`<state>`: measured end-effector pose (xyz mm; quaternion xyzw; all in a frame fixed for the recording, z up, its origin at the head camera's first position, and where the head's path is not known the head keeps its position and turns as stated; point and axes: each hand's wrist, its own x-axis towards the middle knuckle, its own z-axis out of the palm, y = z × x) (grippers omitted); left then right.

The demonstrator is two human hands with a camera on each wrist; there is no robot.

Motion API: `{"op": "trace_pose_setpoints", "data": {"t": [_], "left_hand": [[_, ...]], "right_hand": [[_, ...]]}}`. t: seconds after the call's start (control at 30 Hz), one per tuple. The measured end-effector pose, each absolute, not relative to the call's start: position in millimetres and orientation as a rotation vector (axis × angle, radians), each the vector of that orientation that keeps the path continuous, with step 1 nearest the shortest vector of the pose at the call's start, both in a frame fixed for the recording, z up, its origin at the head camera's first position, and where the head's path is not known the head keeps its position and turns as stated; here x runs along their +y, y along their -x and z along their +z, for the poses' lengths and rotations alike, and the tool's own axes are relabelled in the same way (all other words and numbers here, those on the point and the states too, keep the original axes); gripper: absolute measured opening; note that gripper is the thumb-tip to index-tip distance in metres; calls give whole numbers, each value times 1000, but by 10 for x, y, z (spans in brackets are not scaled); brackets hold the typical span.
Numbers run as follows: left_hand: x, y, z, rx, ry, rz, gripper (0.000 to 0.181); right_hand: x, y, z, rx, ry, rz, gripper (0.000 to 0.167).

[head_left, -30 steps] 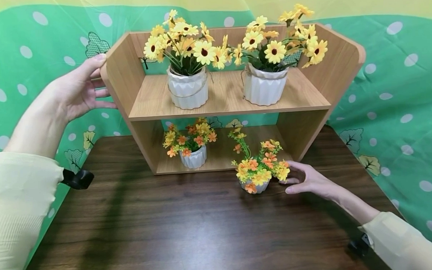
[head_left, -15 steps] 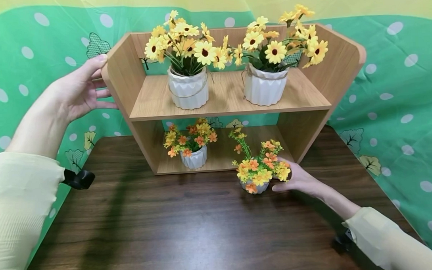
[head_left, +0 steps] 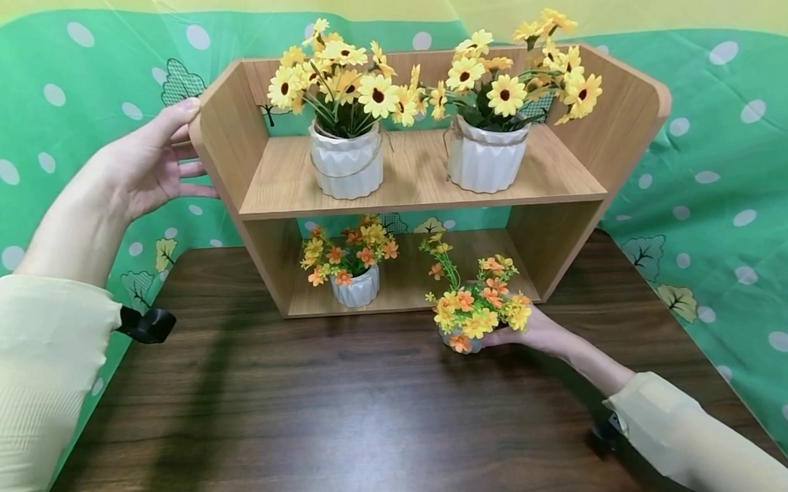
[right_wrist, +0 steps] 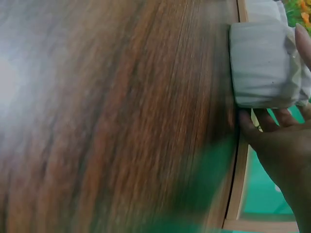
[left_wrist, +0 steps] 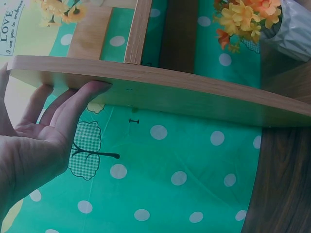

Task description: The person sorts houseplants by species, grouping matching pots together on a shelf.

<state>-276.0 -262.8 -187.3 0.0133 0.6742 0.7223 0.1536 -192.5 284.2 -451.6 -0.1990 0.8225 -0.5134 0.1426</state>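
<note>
A small white ribbed flower pot (right_wrist: 262, 68) with orange and yellow flowers (head_left: 474, 312) stands on the dark table in front of the shelf's lower right. My right hand (head_left: 537, 331) holds this pot from its right side, thumb at the front; flowers and pot hide the other fingers in the head view. My left hand (head_left: 153, 160) rests on the left side panel (left_wrist: 160, 87) of the wooden shelf (head_left: 425, 201). Its fairly straight fingers touch the panel's outer face, and the thumb lies at the edge.
Two white pots with yellow daisies, one left (head_left: 347, 161) and one right (head_left: 487, 156), stand on the upper board. A similar orange-flowered pot (head_left: 356, 287) sits at the lower left. Behind hangs a green dotted cloth (head_left: 724, 191). The dark wooden table (head_left: 348, 421) extends in front.
My right hand has moved left from beside the orange-flowered pot, and its thumb and fingers have come round it. The pot has stayed in place. My left hand keeps touching the shelf.
</note>
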Motion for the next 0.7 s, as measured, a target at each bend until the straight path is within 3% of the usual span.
{"op": "trace_pose_setpoints", "data": {"t": [0.7], "left_hand": [[-2625, 2756, -1867, 1942, -33, 2069, 52]], "right_hand": [[2789, 1881, -4540, 2308, 599, -1630, 57]]}}
